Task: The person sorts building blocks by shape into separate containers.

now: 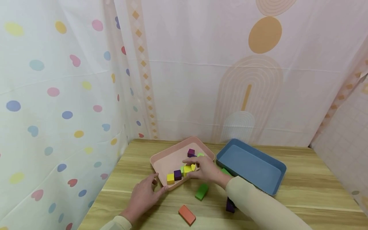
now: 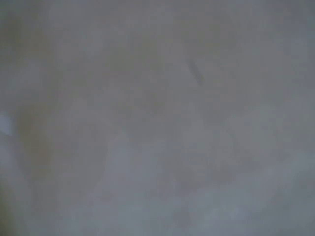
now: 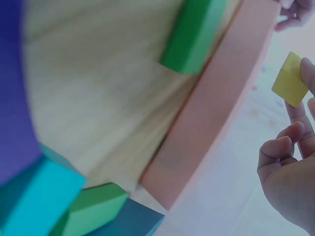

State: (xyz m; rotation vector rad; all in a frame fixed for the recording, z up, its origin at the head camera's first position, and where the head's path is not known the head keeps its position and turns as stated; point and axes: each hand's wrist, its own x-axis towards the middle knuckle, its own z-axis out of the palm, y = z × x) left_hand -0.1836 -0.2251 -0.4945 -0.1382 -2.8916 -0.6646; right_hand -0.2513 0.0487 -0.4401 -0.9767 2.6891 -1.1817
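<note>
My right hand (image 1: 205, 169) is over the pink tray (image 1: 165, 159) and pinches a yellow block (image 3: 289, 81) between thumb and finger. Beside it in the tray, a yellow cube (image 1: 170, 179), a dark purple cube (image 1: 177, 174) and a partly hidden light green block (image 1: 182, 171) stand in a row. Farther back are a magenta cube (image 1: 191, 153) and another light green block (image 1: 200, 154), partly covered by the hand. With thumb and fingertips, my left hand (image 1: 143, 195) touches the tray at its near left corner. The left wrist view is only a pale blur.
A blue tray (image 1: 253, 163) stands to the right of the pink one. On the wooden table lie a green block (image 1: 202, 191), an orange block (image 1: 187, 215) and a dark purple block (image 1: 230, 206) by my right sleeve. A teal block (image 3: 44, 196) shows in the right wrist view.
</note>
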